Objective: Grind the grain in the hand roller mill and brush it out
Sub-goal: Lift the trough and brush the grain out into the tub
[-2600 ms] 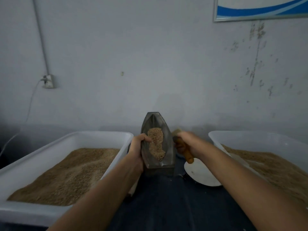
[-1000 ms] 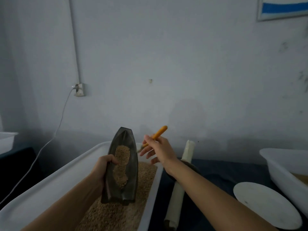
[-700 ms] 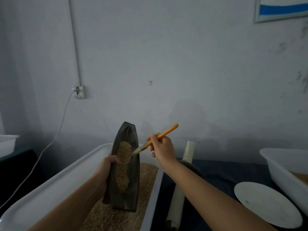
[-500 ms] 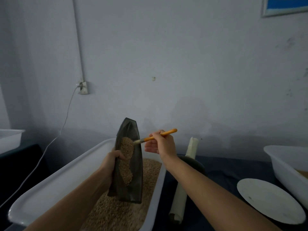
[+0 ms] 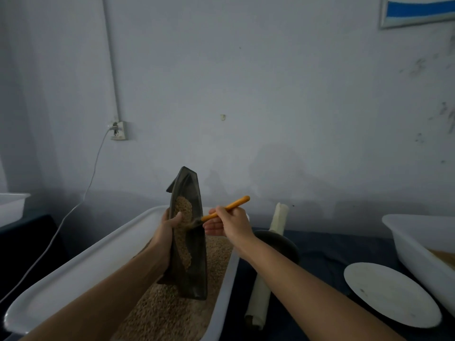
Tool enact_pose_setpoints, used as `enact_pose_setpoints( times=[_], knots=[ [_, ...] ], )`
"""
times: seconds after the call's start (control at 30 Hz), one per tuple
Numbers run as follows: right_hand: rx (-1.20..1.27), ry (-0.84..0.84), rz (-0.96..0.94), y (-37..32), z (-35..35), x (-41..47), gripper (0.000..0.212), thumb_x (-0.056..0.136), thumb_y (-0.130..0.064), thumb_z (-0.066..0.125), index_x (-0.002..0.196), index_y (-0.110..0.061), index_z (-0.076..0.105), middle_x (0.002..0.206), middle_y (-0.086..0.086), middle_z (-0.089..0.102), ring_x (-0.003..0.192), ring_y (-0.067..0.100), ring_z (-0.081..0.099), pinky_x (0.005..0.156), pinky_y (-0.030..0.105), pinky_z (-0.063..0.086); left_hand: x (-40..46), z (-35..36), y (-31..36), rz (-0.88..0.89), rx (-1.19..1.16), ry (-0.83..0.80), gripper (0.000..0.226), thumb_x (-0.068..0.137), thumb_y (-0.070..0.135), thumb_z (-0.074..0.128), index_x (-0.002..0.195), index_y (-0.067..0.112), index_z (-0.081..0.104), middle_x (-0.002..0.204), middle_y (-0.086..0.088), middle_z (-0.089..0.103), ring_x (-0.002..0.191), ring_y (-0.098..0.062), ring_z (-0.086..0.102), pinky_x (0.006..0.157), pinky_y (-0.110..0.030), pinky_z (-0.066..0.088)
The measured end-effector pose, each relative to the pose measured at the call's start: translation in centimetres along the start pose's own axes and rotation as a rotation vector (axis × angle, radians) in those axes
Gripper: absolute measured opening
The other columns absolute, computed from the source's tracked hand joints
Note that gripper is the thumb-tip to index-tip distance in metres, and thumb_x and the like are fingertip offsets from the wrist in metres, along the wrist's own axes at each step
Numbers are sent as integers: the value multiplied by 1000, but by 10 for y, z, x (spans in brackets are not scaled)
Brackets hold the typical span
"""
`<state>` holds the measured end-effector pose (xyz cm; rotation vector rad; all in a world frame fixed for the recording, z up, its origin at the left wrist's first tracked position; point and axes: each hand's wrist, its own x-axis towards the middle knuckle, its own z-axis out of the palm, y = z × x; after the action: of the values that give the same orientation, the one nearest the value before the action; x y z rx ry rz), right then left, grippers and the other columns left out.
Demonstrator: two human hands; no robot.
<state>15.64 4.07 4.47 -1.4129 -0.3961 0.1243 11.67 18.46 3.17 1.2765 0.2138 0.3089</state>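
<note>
My left hand [image 5: 167, 232] grips the left edge of a dark boat-shaped grinding trough [image 5: 190, 242], held steeply tilted over the left white tub [image 5: 81, 267]. Ground grain [image 5: 183, 232] lies along the trough's groove. My right hand [image 5: 230, 223] pinches an orange-handled brush [image 5: 225, 209], whose bristles touch the grain at the trough's middle. The tub below holds a bed of brown grain [image 5: 172, 313]. The dark roller wheel [image 5: 277, 244] with its pale wooden axle [image 5: 267, 267] lies on the table to the right of the tub.
A white round plate [image 5: 391, 294] lies on the dark blue table at right, beside a second white tub [image 5: 418, 244] with grain. A wall socket with a white cable [image 5: 73, 207] hangs at left. Another white container [image 5: 12, 205] shows at the far left edge.
The trough was carried from the table's middle to over the left tub and tilted. The brush came down onto the grain and moved lower along the groove.
</note>
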Motion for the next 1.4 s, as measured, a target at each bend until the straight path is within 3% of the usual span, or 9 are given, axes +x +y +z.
enact_pose_setpoints(
  times=[0.17, 0.33, 0.5, 0.63, 0.73, 0.87, 1.07, 1.3, 1.4],
  knots=[
    [48, 24, -151, -1, -9, -5, 30, 102, -18, 42, 106, 6, 59, 75, 12, 66, 61, 14, 65, 63, 26, 57, 10, 4, -5, -42, 32, 4, 42, 97, 33, 47, 137, 21, 43, 119, -17, 59, 97, -34, 61, 65, -39, 48],
    [-54, -93, -5, -2, 5, -11, 33, 103, -16, 39, 109, 10, 59, 69, 8, 64, 51, 7, 63, 55, 20, 55, 14, 7, -7, -62, 24, 20, 41, 98, 34, 46, 137, 21, 43, 120, -19, 58, 101, -37, 60, 67, -40, 49],
    [-198, -76, 42, -5, 3, -13, 36, 103, -19, 38, 94, 4, 63, 62, 9, 62, 47, 11, 58, 50, 19, 50, 13, 4, -6, -31, 10, 36, 39, 99, 29, 45, 137, 22, 42, 114, -17, 60, 94, -34, 62, 61, -36, 49],
    [-74, 13, 25, -10, 3, -11, 33, 99, -17, 42, 80, -1, 64, 53, 6, 62, 42, 11, 55, 45, 19, 46, 12, 4, -3, 26, -12, 68, 41, 97, 19, 46, 137, 28, 40, 103, -9, 61, 84, -29, 63, 58, -33, 48],
    [47, -14, 71, -10, 7, -11, 28, 98, -15, 45, 84, -3, 65, 59, 7, 66, 49, 12, 61, 52, 22, 53, 11, 3, -2, 67, -14, 80, 44, 95, 13, 48, 135, 29, 42, 102, -10, 61, 81, -29, 62, 58, -33, 48],
    [-52, -93, 163, -8, 9, -16, 30, 99, -17, 44, 94, 2, 66, 69, 12, 67, 55, 15, 63, 54, 22, 55, 11, 2, -2, 110, -32, 83, 45, 93, 9, 47, 134, 27, 43, 104, -11, 59, 84, -29, 60, 60, -34, 49],
    [-170, -5, 143, -17, 2, -18, 33, 97, -19, 43, 77, -3, 65, 50, 3, 60, 40, 9, 52, 44, 17, 42, 14, 2, -6, 148, -17, 107, 51, 93, 8, 48, 138, 30, 38, 117, -9, 53, 88, -24, 56, 59, -32, 46],
    [-72, -117, 171, -16, 4, -24, 28, 100, -16, 44, 96, 2, 65, 72, 12, 68, 57, 15, 64, 59, 22, 56, 18, -2, -8, 186, -47, 114, 56, 91, 2, 47, 137, 33, 39, 124, -16, 51, 107, -39, 54, 64, -38, 51],
    [-129, -90, 219, -15, 2, -28, 32, 100, -18, 42, 87, -1, 66, 66, 10, 66, 50, 12, 61, 52, 20, 52, 20, -5, -9, 232, -26, 115, 57, 90, 1, 47, 138, 31, 39, 128, -15, 50, 109, -37, 53, 73, -41, 52]
  ],
)
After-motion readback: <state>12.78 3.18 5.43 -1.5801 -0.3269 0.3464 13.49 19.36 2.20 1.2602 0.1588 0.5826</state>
